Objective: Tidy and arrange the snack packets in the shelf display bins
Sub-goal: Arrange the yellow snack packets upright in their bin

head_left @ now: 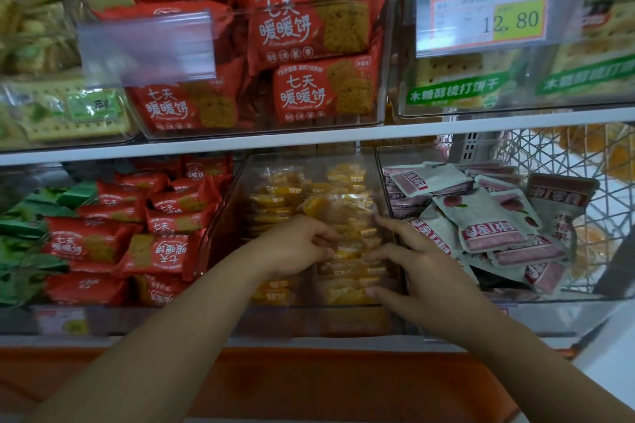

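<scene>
Now both hands flank yellow packets (pixel 354 237) in centre bin (pixel 225 213): L hand (pixel 295 245) pinches row's left edge, R hand (pixel 417 263) presses flat, fingers spread; row runs near-far.

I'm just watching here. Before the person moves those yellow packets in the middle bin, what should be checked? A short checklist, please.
1. Both hands at the stack: the left hand and right hand flank the yellow packets. Ok.
2. Hold: the left fingers curl round packets, and the right fingers lie spread against them. Ok.
3. Rows straight: one upper packet lies tilted across the stack. Not ok.
4. Pale packets kept to their own bin: they lie jumbled, close to the right hand. Cannot tell.
5. Free room at the back of the clear bin: lost in reflections. Cannot tell.
</scene>
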The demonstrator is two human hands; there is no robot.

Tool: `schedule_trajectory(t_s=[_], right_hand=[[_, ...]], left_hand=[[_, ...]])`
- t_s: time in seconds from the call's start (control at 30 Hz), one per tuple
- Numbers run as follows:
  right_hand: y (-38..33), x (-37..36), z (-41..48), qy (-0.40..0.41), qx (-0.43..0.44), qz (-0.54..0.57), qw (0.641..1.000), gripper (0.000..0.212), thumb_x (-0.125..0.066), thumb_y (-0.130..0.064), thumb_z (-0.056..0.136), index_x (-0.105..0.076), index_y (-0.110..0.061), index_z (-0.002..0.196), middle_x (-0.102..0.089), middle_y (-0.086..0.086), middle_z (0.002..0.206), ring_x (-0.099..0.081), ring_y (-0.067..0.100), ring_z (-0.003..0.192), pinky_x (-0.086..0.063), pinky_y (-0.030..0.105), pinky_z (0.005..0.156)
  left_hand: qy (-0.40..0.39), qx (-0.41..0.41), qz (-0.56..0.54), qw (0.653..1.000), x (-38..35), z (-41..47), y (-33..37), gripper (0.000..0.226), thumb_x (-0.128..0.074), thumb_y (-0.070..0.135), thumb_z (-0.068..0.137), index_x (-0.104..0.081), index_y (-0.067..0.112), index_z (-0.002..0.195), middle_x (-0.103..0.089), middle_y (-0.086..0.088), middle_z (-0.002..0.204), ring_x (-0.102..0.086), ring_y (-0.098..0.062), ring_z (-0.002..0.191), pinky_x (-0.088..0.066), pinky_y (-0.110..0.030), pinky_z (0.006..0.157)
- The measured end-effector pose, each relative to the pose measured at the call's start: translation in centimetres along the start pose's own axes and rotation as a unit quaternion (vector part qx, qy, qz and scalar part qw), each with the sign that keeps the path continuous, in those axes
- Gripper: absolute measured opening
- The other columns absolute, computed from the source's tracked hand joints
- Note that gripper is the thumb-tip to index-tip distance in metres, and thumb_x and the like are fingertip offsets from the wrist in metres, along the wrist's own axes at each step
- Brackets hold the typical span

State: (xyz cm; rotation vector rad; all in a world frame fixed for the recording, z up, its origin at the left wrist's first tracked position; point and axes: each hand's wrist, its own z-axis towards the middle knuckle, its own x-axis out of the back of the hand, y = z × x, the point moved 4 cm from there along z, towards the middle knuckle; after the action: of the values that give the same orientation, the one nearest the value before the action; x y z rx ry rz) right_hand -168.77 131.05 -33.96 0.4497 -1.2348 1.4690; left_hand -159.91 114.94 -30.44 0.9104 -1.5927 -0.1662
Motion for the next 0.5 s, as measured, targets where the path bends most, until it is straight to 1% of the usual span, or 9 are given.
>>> schedule_trajectory(t_s=[0.13,0.2,0.23,0.3,0.37,0.43,0.47,0.5], right_hand=[[-0.3,0.1,-0.1,0.002,0.000,-0.001,1.000,0.039,-0.067,-0.049,0.077,-0.060,-0.034,0.113,-0.020,-0.018,0.149,-0.032,0.014,0.135,-0.040,0.035,0.103],[-0.2,0.2,-0.2,-0.012,-0.001,0.006,1.000,0.044,-0.066,-0.051,0.077,-0.058,-0.036,0.117,-0.017,-0.020,0.151,-0.028,0.010,0.136,-0.038,0.033,0.105],[-0.3,0.3,-0.2,-0.019,-0.005,0.013,1.000,0.047,-0.066,-0.052,0.077,-0.056,-0.037,0.120,-0.016,-0.020,0.152,-0.027,0.007,0.137,-0.036,0.030,0.106],[-0.4,0.7,-0.1,-0.022,-0.025,0.038,0.999,0.051,-0.064,-0.055,0.078,-0.053,-0.039,0.125,-0.019,-0.023,0.150,-0.026,0.000,0.134,-0.032,0.022,0.105],[-0.3,1.4,0.5,-0.006,-0.053,0.068,0.996,0.053,-0.058,-0.055,0.079,-0.050,-0.038,0.129,-0.023,-0.027,0.144,-0.028,-0.007,0.127,-0.031,0.017,0.102],[0.2,2.1,1.8,0.028,-0.079,0.071,0.994,0.050,-0.056,-0.048,0.084,-0.049,-0.033,0.131,-0.028,-0.022,0.142,-0.031,-0.002,0.127,-0.034,0.022,0.102],[0.7,2.4,2.5,0.044,-0.091,0.065,0.993,0.048,-0.056,-0.043,0.087,-0.049,-0.030,0.133,-0.031,-0.016,0.145,-0.033,0.004,0.130,-0.035,0.027,0.105],[1.2,2.5,3.2,0.051,-0.106,0.059,0.991,0.048,-0.056,-0.040,0.089,-0.048,-0.029,0.134,-0.033,-0.010,0.147,-0.034,0.010,0.133,-0.034,0.030,0.107]], left_hand=[[-0.034,-0.010,0.016,0.999,0.1,-0.4,-0.4,0.038,-0.053,0.018,0.095,-0.051,0.026,0.133,-0.058,0.008,0.128,-0.053,-0.005,0.113,-0.042,-0.024,0.100],[-0.043,-0.015,0.005,0.999,0.4,-0.7,-0.9,0.039,-0.052,0.016,0.096,-0.050,0.025,0.134,-0.056,0.010,0.129,-0.052,-0.005,0.117,-0.041,-0.025,0.102],[-0.025,-0.014,-0.021,0.999,0.8,-0.9,-1.1,0.039,-0.051,0.015,0.096,-0.051,0.024,0.133,-0.056,0.010,0.127,-0.052,-0.005,0.116,-0.042,-0.023,0.100],[0.048,0.000,-0.126,0.991,1.8,-0.8,-1.6,0.035,-0.051,0.009,0.095,-0.054,0.018,0.129,-0.058,0.004,0.124,-0.054,-0.007,0.111,-0.046,-0.020,0.090],[0.131,0.031,-0.225,0.965,2.3,-0.1,-2.2,0.036,-0.050,0.004,0.095,-0.052,0.015,0.128,-0.057,-0.002,0.123,-0.056,-0.013,0.106,-0.048,-0.022,0.084],[0.161,0.070,-0.276,0.945,1.7,1.1,-2.7,0.034,-0.049,0.004,0.094,-0.050,0.019,0.125,-0.057,0.001,0.117,-0.056,-0.017,0.101,-0.049,-0.031,0.087],[0.153,0.090,-0.286,0.942,1.2,1.6,-2.8,0.027,-0.049,0.006,0.092,-0.052,0.019,0.116,-0.059,0.001,0.113,-0.058,-0.020,0.100,-0.049,-0.038,0.092],[0.141,0.108,-0.294,0.939,0.6,2.3,-2.9,0.028,-0.051,0.010,0.088,-0.055,0.014,0.115,-0.063,-0.002,0.109,-0.060,-0.024,0.100,-0.049,-0.044,0.094]])
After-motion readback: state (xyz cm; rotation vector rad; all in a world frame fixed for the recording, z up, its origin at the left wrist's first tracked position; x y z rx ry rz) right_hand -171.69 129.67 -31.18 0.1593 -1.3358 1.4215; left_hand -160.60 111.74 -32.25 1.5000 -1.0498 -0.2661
